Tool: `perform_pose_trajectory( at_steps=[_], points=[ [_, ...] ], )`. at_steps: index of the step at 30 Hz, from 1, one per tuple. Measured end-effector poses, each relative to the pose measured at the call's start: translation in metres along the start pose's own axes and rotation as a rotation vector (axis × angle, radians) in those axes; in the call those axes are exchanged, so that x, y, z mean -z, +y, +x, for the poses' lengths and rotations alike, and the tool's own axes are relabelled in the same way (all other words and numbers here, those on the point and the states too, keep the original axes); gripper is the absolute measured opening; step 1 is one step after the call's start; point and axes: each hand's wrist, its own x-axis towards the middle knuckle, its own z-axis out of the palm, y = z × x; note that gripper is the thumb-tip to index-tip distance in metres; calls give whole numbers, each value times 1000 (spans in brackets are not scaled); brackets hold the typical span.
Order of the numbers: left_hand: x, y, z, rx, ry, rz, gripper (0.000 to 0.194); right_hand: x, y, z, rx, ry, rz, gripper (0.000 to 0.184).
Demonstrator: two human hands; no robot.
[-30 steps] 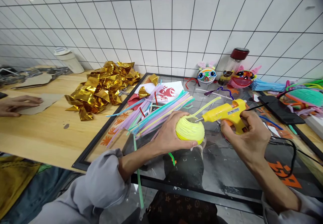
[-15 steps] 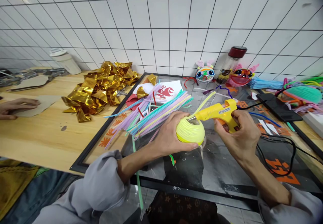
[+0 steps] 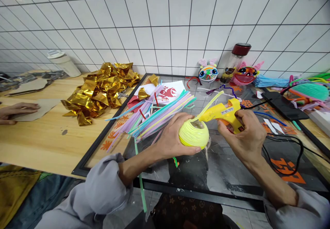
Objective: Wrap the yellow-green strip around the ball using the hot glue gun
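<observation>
Frame centre: one round, pale-yellow wound ball (image 3: 194,137), opening upward; left hand (image 3: 173,137) clasps its side, fingers wide. One yellow plastic glue gun (image 3: 223,112) slants lower left, nozzle toward opening; right hand (image 3: 246,132) curls tightly round handle. Upper right: two animal-faced balls (image 3: 208,74).

A glass-topped table (image 3: 221,167) (black-framed) bears pastel stems (image 3: 162,115), a phone (image 3: 285,105) and cutouts (image 3: 288,170).

Craft workshop, glue gun (image 3: 223,113) out.
</observation>
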Motion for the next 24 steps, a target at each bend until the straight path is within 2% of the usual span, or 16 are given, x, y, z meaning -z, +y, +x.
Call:
perform_pose_trajectory(
  at_steps=[12, 24],
  points=[
    [5, -3, -1, 12, -44, -53, 89, 3, 2, 3, 15, -10, -27, 21],
    [7, -5, 0, -51, -77, -63, 87, 2, 3, 1, -20, -51, 17, 21]
  ],
)
